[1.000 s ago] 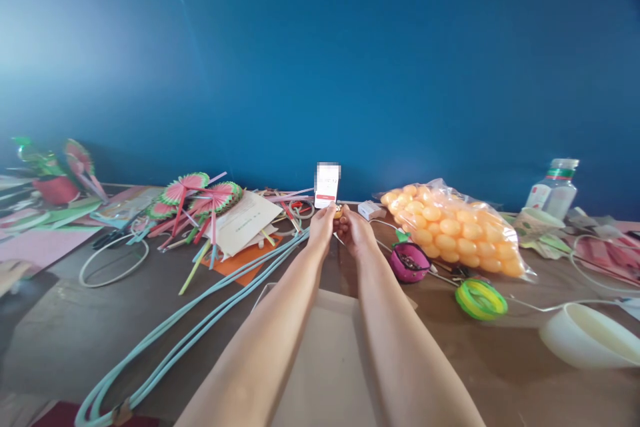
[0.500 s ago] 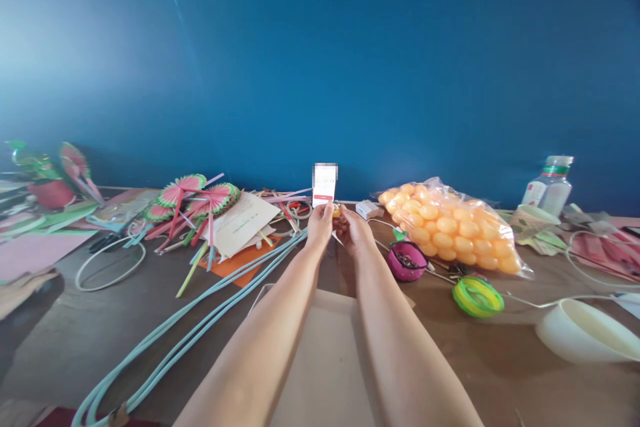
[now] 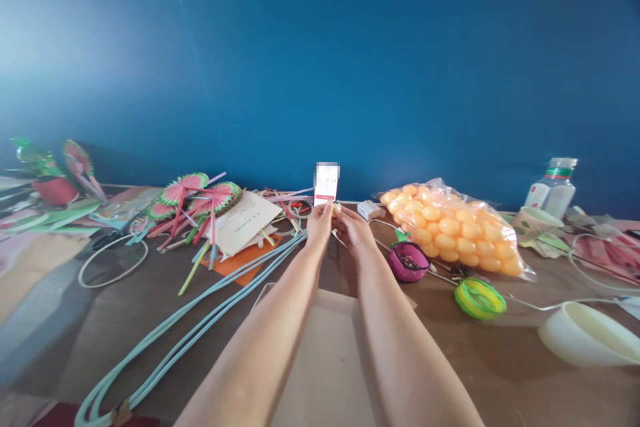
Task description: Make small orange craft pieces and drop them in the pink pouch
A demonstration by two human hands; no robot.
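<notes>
Both arms reach forward over a pale box or tray (image 3: 327,353). My left hand (image 3: 319,223) is closed, its thumb up against the lower edge of an upright phone (image 3: 326,187) with a lit white screen. Whether that hand touches the phone, I cannot tell. Close beside it my right hand (image 3: 354,228) is closed too, fingers curled. Between the fingertips shows a small pale yellowish thing (image 3: 337,207), too small to name. The palms and most fingers are hidden.
Right: a bag of orange balls (image 3: 455,227), purple pouch (image 3: 407,261), green-yellow rings (image 3: 480,298), white bowl (image 3: 590,333), plastic bottle (image 3: 553,187). Left: pale blue tubing (image 3: 200,307), paper fans (image 3: 200,197), papers (image 3: 245,220). Another person's blurred arm (image 3: 40,263) reaches in. A blue wall (image 3: 320,67) stands behind.
The other person's arm at the left has come further in over the table. My hands stay close together by the phone; the small thing between the fingertips looks paler. The view has shifted slightly.
</notes>
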